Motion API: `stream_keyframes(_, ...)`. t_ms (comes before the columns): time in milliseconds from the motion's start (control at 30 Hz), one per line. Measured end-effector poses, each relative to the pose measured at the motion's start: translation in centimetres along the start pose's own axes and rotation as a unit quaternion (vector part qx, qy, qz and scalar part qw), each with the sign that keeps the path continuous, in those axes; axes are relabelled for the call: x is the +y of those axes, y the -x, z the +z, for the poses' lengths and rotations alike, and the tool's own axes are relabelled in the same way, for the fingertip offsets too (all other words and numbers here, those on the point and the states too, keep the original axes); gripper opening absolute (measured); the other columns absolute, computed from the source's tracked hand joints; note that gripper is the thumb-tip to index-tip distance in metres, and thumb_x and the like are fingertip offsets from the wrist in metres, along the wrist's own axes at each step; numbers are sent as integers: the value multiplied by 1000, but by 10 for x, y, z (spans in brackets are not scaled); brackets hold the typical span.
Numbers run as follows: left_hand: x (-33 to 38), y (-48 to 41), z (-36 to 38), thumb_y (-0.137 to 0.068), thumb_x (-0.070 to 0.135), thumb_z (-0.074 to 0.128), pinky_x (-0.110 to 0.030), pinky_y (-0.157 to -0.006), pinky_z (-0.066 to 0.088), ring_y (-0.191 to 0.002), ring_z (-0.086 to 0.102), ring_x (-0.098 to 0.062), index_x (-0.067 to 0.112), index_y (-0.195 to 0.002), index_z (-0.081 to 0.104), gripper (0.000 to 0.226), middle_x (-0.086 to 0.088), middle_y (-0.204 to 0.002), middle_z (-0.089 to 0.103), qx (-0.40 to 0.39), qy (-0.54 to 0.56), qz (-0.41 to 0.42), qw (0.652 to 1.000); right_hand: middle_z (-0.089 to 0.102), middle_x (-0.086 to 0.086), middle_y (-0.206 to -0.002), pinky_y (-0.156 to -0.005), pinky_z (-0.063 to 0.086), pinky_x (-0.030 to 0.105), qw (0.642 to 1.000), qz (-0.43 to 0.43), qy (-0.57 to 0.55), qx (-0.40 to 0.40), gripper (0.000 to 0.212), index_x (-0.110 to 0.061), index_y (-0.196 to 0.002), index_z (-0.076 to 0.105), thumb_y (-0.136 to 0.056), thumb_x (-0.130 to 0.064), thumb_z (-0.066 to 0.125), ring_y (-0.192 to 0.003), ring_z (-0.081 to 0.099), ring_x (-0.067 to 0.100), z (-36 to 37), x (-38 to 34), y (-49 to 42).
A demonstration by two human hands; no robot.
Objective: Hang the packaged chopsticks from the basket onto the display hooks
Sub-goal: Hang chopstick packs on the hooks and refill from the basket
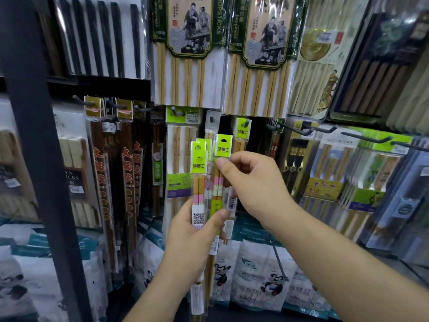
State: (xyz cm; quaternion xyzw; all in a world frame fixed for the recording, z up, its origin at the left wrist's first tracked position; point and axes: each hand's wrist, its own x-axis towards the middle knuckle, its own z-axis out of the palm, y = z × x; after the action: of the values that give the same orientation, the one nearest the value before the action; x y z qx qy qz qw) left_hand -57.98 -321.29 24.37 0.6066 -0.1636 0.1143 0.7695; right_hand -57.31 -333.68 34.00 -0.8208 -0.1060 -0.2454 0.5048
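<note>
Here, green-topped chopstick packs (199, 182) (pink-banded)

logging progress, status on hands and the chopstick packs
Left hand grips bunch of chopstick packs. Right hand pinches one green-header pack, below the hook, not yet hung. Nothing seen in the way.

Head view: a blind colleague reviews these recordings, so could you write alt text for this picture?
The left hand grips a bunch of narrow green-topped chopstick packs while the right hand pinches one pack near its top, just below and left of a hook that already carries a similar pack. Behind them is a shop wall hung with packaged chopsticks.
</note>
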Motion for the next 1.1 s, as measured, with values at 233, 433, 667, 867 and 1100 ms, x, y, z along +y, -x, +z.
stream_keyframes(233,-1,1,3,-96,39,60,-5,-64,50,-82,71,7,24,-102,73,21,16,-89,78,37,18,-23,999,65,13,-73,-65,57,42,998,2,-42,36,31,-14,-76,71,-100,-30,62,-63,59,19,-6,0,-4)
stream_keyframes(433,-1,-1,-4,-83,49,62,-23,-53,54,-59,68,-16,14,-100,70,40,-5,-68,65,48,48,-44,997,58,11,-66,-54,44,25,991,6,-94,98,34,-10,-76,67,-103,-26,57,-58,50,13,-17,-7,-22)
stream_keyframes(667,-5,-2,-6,-82,48,62,-25,-53,55,-62,68,-16,17,-100,72,37,-2,-68,66,50,46,-38,997,48,10,-65,-52,39,26,989,41,-97,107,40,0,-74,60,-103,-27,55,-54,41,15,-12,-3,-29)
stream_keyframes(867,-3,-2,-8,-94,37,61,-27,-53,55,-62,67,-17,11,-98,67,27,-3,-69,67,39,31,-38,998,42,4,-62,-56,40,26,989,50,-87,112,41,-4,-70,56,-102,-28,54,-56,40,14,-12,-1,-31)
stream_keyframes(1100,-3,-2,-9,-103,26,58,-28,-55,55,-59,61,-17,10,-96,67,20,-5,-72,67,34,1,-43,998,35,-11,-41,-67,49,31,989,53,14,141,50,-18,-58,46,-103,-38,55,-42,36,7,-11,10,-38)
